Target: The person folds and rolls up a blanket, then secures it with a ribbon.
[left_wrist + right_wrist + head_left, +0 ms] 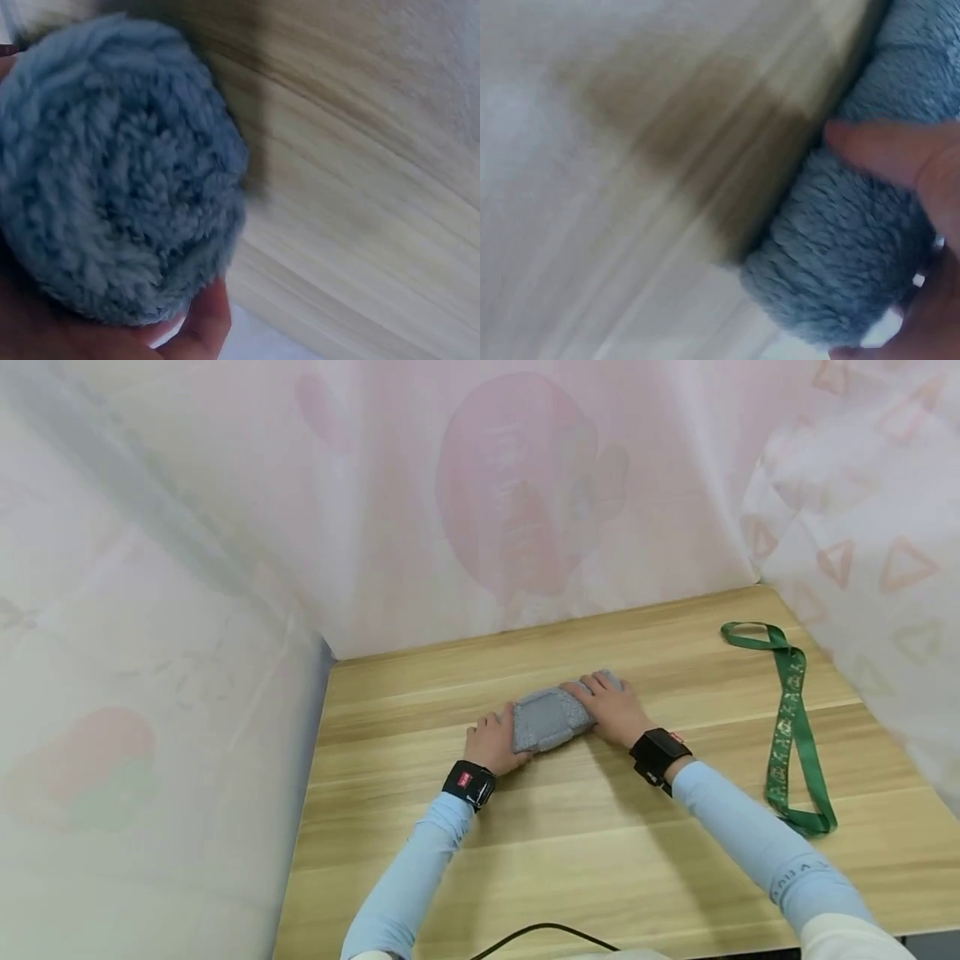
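Grey fleecy rolled towel (547, 720) lies on the wooden table (600, 860), left hand (492, 745) cupping its near end, right hand (611, 706) curled over the far end; green lanyard (787, 727) lies well apart from it.

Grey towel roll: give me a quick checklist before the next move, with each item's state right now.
1. Left hand holds the near end of the grey towel roll: ok.
2. Right hand rests on the far end: ok.
3. Roll lies on the wooden table: ok.
4. Green strap lies apart from the roll: ok.
5. Roll wound tight all through: cannot tell.
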